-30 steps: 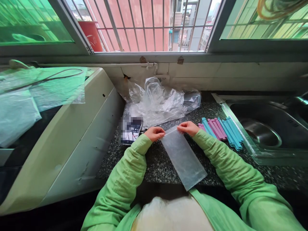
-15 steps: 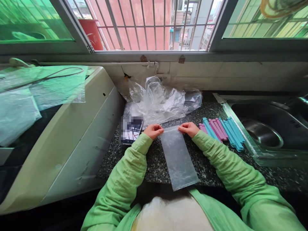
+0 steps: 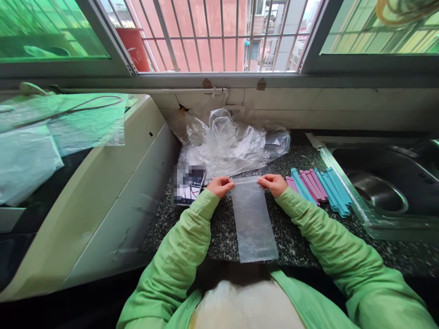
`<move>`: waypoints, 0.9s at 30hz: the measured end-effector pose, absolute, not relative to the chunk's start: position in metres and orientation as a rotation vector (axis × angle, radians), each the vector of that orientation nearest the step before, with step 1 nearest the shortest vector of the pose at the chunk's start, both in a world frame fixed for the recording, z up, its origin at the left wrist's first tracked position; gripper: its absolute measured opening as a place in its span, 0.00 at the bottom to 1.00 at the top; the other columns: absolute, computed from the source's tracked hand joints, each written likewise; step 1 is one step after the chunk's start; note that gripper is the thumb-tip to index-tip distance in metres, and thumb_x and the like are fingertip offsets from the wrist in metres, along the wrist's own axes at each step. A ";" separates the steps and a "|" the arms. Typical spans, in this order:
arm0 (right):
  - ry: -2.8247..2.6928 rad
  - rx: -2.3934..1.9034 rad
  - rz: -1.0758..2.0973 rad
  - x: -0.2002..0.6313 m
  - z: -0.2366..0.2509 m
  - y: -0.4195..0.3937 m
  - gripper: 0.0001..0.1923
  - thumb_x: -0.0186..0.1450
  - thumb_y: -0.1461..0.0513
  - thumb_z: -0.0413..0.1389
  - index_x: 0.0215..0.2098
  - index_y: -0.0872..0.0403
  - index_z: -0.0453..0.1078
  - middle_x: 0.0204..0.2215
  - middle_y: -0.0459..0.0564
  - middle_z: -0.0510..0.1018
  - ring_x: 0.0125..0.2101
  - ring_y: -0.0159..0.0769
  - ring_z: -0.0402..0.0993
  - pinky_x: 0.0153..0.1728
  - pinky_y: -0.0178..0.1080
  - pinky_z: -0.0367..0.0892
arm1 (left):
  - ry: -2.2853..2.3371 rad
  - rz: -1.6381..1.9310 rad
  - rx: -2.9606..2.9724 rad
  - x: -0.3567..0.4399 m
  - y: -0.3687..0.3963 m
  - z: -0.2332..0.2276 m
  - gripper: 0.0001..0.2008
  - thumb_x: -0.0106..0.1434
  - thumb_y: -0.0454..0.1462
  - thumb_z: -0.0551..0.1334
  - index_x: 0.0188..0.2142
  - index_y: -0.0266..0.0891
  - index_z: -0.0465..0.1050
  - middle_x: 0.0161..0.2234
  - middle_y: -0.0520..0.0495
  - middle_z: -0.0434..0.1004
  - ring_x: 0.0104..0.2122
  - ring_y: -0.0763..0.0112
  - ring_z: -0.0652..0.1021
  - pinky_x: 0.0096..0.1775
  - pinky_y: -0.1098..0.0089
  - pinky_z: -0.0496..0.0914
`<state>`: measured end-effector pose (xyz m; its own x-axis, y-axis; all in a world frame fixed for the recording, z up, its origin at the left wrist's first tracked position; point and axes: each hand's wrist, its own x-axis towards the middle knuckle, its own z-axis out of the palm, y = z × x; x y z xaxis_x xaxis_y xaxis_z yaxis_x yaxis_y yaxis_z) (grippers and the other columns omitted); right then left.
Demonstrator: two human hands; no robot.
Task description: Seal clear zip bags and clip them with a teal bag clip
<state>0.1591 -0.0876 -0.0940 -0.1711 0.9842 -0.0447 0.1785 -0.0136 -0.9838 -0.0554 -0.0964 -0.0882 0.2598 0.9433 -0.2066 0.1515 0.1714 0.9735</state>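
A long clear plastic bag (image 3: pixel 254 221) lies flat on the dark speckled counter (image 3: pixel 295 242), its far end toward the window. My left hand (image 3: pixel 220 186) pinches the bag's top left corner and my right hand (image 3: pixel 273 183) pinches its top right corner. Both arms wear green sleeves. Just right of my right hand lies a row of several blue and pink sealing sticks (image 3: pixel 320 189).
A crumpled heap of clear plastic (image 3: pixel 229 144) sits behind the bag against the wall. A phone (image 3: pixel 188 184) lies left of my left hand. A steel sink (image 3: pixel 384 187) is at the right; a white appliance (image 3: pixel 103 183) covered with plastic sheet is at the left.
The bag's near end has swung left, from slanting right to lying nearly straight toward me. My hands have stayed at its top corners.
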 end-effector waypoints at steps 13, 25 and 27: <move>-1.779 -1.241 1.817 0.179 -0.075 -0.080 0.21 0.38 0.49 0.63 0.15 0.58 0.67 0.13 0.43 0.69 0.17 0.26 0.63 0.23 0.33 0.57 | 1.112 0.916 1.229 -0.048 -0.102 -0.082 0.20 0.37 0.49 0.65 0.17 0.35 0.62 0.10 0.60 0.55 0.13 0.85 0.56 0.18 0.77 0.48; -1.778 -1.205 1.775 0.169 -0.082 -0.077 0.23 0.39 0.46 0.62 0.17 0.59 0.66 0.13 0.40 0.66 0.18 0.24 0.59 0.24 0.32 0.54 | 1.092 0.917 1.324 -0.047 -0.099 -0.091 0.18 0.40 0.48 0.63 0.18 0.35 0.62 0.12 0.60 0.54 0.16 0.83 0.57 0.20 0.76 0.50; -1.765 -1.213 1.745 0.168 -0.084 -0.078 0.23 0.39 0.47 0.62 0.17 0.59 0.65 0.14 0.40 0.65 0.19 0.23 0.58 0.24 0.32 0.53 | 1.095 0.915 1.343 -0.046 -0.100 -0.091 0.18 0.41 0.48 0.63 0.18 0.35 0.62 0.12 0.59 0.54 0.16 0.83 0.57 0.20 0.76 0.50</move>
